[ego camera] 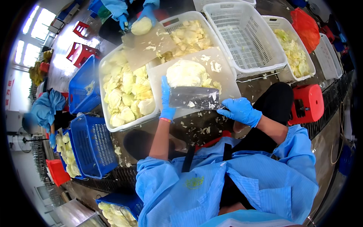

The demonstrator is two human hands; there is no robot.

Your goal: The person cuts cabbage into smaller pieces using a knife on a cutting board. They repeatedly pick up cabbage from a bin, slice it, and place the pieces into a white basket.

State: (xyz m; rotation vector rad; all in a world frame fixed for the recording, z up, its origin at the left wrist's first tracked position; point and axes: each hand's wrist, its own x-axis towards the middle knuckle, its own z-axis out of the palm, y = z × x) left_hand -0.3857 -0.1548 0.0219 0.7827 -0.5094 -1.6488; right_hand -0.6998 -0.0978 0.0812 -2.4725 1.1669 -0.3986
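A cleaver with a wide blade and bits of leaf on it is gripped at the handle by my gloved right hand. The blade lies across the near side of a pale cabbage head, covering part of it. Upright at the cabbage's left side is my gloved left hand, its fingers straight beside the blade's far end. Whether it grips the cabbage or only touches it is hidden. Under the cabbage is a whitish cutting board, strewn with scraps and resting over white crates.
One white crate holds cabbage heads; another holds cut pieces. Opposite, a co-worker's gloved hand holds a cabbage over a second board. An empty white crate, blue crates and a red stool stand around.
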